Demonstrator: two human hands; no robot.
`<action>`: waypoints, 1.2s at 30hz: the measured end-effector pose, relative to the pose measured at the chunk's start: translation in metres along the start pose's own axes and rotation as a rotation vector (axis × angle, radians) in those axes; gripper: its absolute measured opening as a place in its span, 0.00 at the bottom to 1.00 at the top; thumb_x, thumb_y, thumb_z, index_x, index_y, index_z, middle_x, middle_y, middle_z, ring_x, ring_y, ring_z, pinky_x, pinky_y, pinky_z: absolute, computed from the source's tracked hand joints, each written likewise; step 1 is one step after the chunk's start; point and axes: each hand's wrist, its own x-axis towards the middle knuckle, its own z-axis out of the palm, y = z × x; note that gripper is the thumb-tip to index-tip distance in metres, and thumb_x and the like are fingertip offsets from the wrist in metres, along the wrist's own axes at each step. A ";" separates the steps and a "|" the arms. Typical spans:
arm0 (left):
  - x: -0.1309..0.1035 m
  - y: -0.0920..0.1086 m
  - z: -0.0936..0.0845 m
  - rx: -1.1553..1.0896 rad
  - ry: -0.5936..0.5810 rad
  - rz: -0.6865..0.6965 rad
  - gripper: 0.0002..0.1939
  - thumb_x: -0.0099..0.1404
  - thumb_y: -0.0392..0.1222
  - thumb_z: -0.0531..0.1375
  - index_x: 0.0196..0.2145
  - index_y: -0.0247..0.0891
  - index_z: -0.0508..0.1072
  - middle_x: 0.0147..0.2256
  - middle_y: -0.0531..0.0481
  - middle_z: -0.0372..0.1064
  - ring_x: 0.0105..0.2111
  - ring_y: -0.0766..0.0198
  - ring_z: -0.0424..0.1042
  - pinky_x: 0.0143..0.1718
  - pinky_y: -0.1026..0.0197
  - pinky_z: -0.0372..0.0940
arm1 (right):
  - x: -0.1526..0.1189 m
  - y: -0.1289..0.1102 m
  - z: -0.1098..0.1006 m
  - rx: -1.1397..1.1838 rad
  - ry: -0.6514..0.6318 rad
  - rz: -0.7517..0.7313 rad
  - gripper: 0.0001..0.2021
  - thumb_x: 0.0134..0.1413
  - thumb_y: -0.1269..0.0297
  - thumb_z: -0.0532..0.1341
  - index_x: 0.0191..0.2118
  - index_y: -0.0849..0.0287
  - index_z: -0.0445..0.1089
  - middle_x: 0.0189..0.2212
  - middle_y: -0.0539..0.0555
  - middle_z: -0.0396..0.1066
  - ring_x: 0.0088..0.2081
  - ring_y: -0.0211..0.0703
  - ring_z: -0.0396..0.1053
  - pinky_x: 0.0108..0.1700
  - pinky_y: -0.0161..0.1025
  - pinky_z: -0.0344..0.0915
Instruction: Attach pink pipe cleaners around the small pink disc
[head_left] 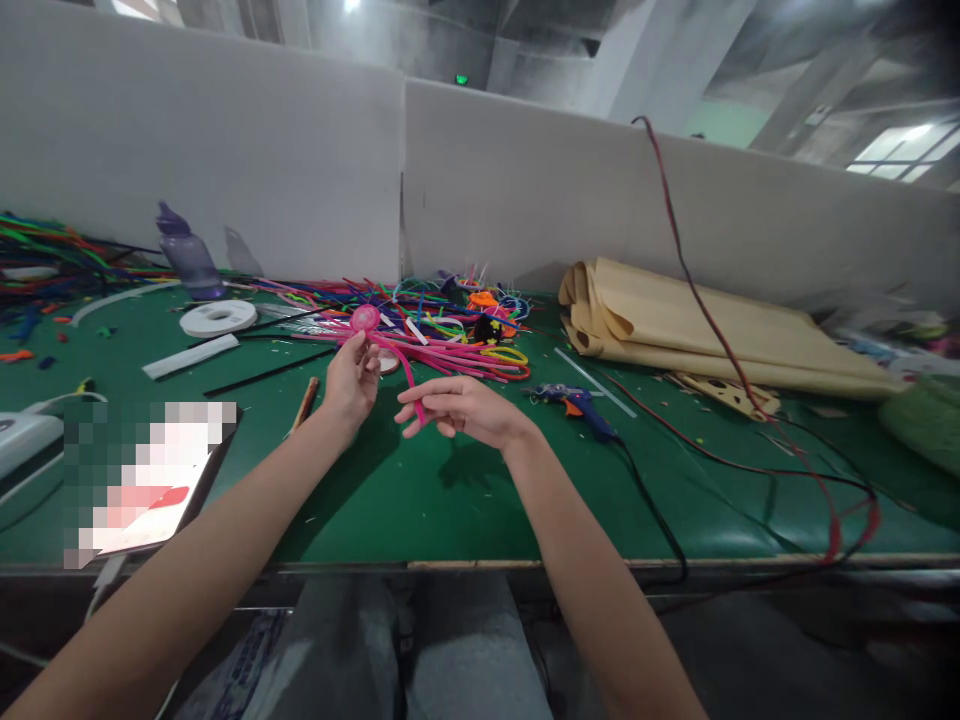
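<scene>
1. Centrally: pink coil, one, raised above the tabletop, probably to keep its trailing strand free.
2. Left hand: thumb and fingertips pinching the coil at its lower edge.
3. Right hand: fingers loosely extended, strand caught between them, likely to steady it.
4. Behind: pink cord bundle, presumably stocked within reach.
5. Rightward: glue gun, lying on the tabletop.

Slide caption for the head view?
Left hand pinches a pink disc, right hand holds a pink strand, over a green tabletop.

Purple bottle; brown paper
</scene>
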 end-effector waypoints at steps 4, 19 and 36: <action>0.000 0.005 0.002 -0.109 -0.006 -0.058 0.10 0.61 0.29 0.55 0.22 0.35 0.63 0.17 0.58 0.61 0.17 0.79 0.64 0.14 0.77 0.53 | 0.002 0.003 0.001 -0.060 -0.002 0.056 0.13 0.46 0.68 0.63 0.41 0.61 0.73 0.40 0.59 0.75 0.40 0.44 0.74 0.23 0.26 0.58; -0.018 0.004 0.011 0.055 -0.188 -0.108 0.09 0.59 0.32 0.56 0.21 0.35 0.63 0.16 0.57 0.60 0.15 0.79 0.61 0.14 0.77 0.54 | 0.013 0.013 -0.017 -0.014 0.697 -0.178 0.09 0.42 0.62 0.67 0.34 0.55 0.76 0.42 0.54 0.74 0.41 0.38 0.71 0.32 0.30 0.65; -0.024 -0.010 0.009 0.183 -0.358 -0.340 0.09 0.59 0.29 0.55 0.22 0.32 0.69 0.17 0.51 0.65 0.15 0.76 0.63 0.16 0.77 0.61 | 0.016 0.014 -0.001 -0.182 0.625 -0.314 0.12 0.45 0.54 0.64 0.25 0.59 0.72 0.20 0.48 0.67 0.21 0.31 0.62 0.19 0.30 0.50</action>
